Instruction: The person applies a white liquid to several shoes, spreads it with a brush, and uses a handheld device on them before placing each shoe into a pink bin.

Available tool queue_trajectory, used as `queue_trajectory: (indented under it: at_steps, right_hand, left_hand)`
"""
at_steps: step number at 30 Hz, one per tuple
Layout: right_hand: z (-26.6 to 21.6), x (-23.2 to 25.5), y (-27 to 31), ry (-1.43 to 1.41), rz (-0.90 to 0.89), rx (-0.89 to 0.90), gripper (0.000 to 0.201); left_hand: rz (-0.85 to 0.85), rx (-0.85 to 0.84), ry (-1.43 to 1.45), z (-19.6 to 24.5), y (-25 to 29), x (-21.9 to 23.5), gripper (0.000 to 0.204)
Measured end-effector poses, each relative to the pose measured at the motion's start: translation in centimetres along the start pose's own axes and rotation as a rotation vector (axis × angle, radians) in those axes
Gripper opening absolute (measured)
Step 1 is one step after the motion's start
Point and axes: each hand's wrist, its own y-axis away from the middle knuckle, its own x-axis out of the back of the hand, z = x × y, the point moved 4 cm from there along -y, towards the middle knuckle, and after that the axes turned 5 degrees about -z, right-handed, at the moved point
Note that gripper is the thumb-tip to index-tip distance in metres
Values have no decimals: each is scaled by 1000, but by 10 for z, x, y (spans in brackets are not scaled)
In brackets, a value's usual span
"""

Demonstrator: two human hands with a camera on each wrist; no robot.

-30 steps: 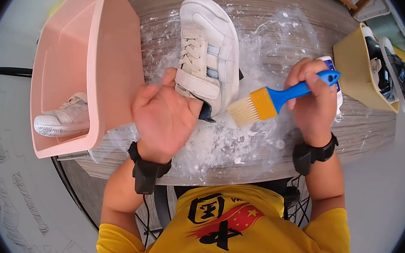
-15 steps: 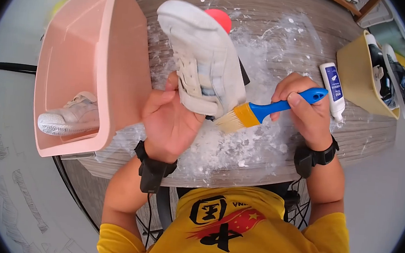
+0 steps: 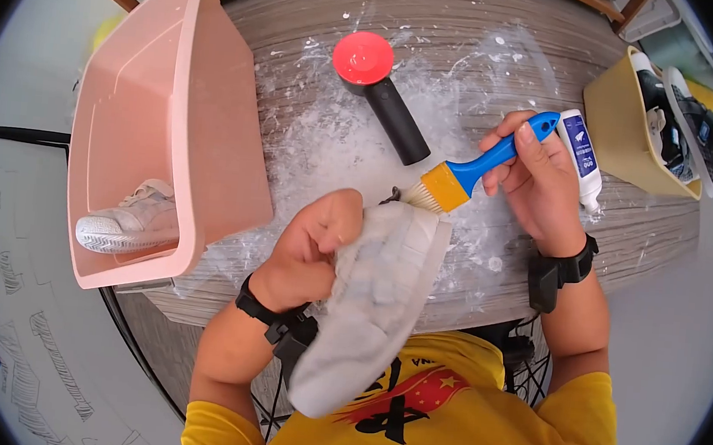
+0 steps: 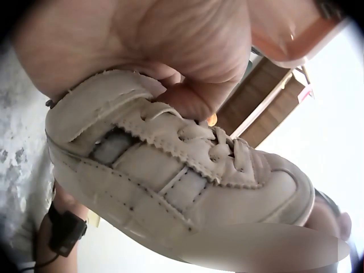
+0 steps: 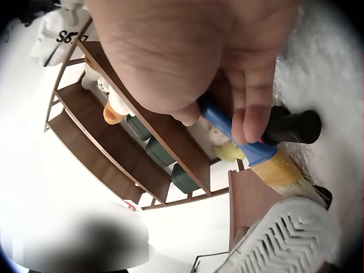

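My left hand [image 3: 314, 244] grips a white sneaker [image 3: 371, 300] by its opening, lifted off the table and turned sole-up toward my chest. The left wrist view shows its laces and straps [image 4: 187, 170] close under my fingers. My right hand [image 3: 534, 174] holds a blue-handled brush [image 3: 480, 167] whose pale bristles [image 3: 421, 196] touch the shoe's upper end. In the right wrist view the blue handle [image 5: 239, 136] runs under my fingers and the sneaker's sole [image 5: 284, 239] shows below.
A black tool with a red cap [image 3: 380, 93] lies on the powder-dusted wooden table [image 3: 474, 46]. A pink bin [image 3: 162, 121] at the left holds another white shoe [image 3: 128, 219]. A white tube [image 3: 583, 153] and a yellow bin [image 3: 628, 119] of dark shoes sit at the right.
My left hand has lifted the sneaker off the table, flipped it sole-up and pulled it toward me, uncovering the red-capped tool. The brush has followed to the shoe's end.
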Motion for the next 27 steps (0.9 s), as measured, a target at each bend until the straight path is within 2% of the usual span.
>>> queue_trajectory:
  at_steps: [2,5,8,12,17,20,22,26,27]
  right_hand:
    - [0,-2,1,3,1,12,26]
    - [-2,-6,2,12,-41,36,25]
    - [-1,-12,3,27,-184,145,24]
    - [-5,-19,7,119,-323,268,26]
    - [-7,-25,12,193,-349,307,26]
    - [-9,-26,10,180,-386,319,28]
    - [-13,-26,12,148,-416,309,30]
    - [-23,-5,10,5,-307,378,32]
    - [-25,-1,10,-30,-218,410,32]
  left_hand:
    - [40,-32,-213,0,3,-2,26]
    - [-196,-44,-434,7,-2,-11,24]
    - [-253,-68,-598,13,-6,-13,20]
    - [-205,-223,-785,20,-8,-17,19]
    - [-206,-374,-975,22,-11,-21,18]
    - [-114,-431,-1092,23,-13,-18,17]
    - [0,-395,-1105,22,-13,-11,17]
    - [114,-339,-1157,16,-15,1,21]
    - [135,-311,-1164,14,-15,3,23]
